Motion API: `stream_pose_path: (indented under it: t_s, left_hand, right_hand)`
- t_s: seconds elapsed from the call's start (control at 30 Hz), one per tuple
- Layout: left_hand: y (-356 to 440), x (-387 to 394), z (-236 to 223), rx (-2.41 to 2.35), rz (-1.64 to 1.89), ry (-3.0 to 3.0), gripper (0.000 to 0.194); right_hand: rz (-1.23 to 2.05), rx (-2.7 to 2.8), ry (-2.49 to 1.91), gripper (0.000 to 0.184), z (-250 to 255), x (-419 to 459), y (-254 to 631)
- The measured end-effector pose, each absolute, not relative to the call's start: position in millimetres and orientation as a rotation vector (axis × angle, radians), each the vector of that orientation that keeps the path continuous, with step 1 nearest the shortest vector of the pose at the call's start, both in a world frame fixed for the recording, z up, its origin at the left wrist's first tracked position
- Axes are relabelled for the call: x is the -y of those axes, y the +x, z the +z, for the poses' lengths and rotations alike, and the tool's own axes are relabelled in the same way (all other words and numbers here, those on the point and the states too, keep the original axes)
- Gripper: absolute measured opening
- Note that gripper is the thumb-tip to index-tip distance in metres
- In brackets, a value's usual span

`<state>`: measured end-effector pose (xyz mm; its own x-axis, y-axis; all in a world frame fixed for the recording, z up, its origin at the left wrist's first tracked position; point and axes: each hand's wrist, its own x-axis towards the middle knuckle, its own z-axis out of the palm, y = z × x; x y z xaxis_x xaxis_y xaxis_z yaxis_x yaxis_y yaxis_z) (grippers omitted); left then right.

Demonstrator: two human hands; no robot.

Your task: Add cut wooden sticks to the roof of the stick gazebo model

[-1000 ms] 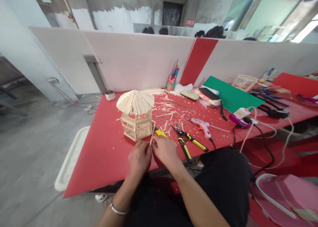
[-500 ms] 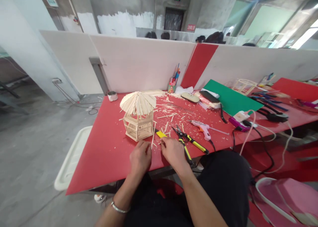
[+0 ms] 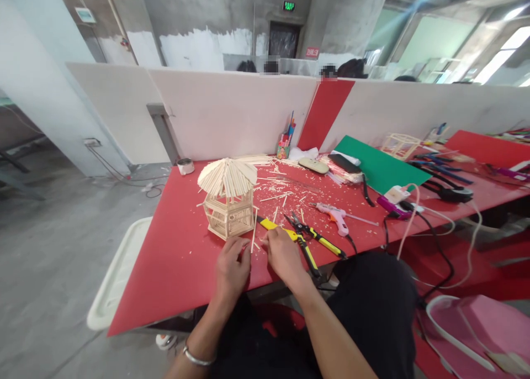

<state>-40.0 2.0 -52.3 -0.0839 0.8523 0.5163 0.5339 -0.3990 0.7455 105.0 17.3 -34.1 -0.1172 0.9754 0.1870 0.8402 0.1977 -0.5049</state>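
My left hand (image 3: pixel 232 264) rests at the table's front edge, thumb and fingers curled together just in front of a small pavilion (image 3: pixel 229 208) built of thin wooden sticks. Whatever its fingertips pinch is too small to make out. To its right, my right hand (image 3: pixel 284 253) is closed in a similar pinch, its contents hidden. A loose wooden stick (image 3: pixel 254 230) lies between the hands, beside the pavilion. Just beyond my right hand is a yellow-handled utility knife (image 3: pixel 269 224), partly covered. Yellow-and-black pliers (image 3: pixel 308 235) lie close to its right.
A pink glue gun (image 3: pixel 337 217) with its cord lies right of the pliers. Stick offcuts cover the red tabletop (image 3: pixel 165 257). Farther back stand a pen cup (image 3: pixel 284 147) and a roll of tape (image 3: pixel 186 166). A green board (image 3: pixel 379 166) and a power strip (image 3: pixel 393 206) are rightward.
The view has shifted slightly. My hands stay near the table edge, and the right-hand fingers have lifted a little, exposing more of the pliers' yellow handle. The pavilion stays in place.
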Motion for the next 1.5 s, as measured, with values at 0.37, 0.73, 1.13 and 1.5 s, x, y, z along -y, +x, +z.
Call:
stream_pose_path:
  t_s: [0.37,0.73,1.13,1.5]
  left_hand:
    - [-3.6,-20.9,-38.5,-1.260,1.276,1.054,0.037]
    - [6.4,-26.5,-26.6,-1.033,1.380,0.732,0.030]
    - [5.8,-20.4,-11.2,-0.971,1.296,0.627,0.037]
    - [-1.5,-1.1,16.5,-0.954,1.390,0.742,0.035]
  right_hand:
    - [0.610,1.668,-1.347,0.023,-29.5,-23.8,111.5]
    - [0.216,1.890,-1.875,0.061,-18.0,-3.5,166.1]
    - [0.122,2.226,-2.261,0.084,-21.9,3.2,199.3]
    - [0.023,1.791,-1.627,0.069,-56.2,29.5,199.1]
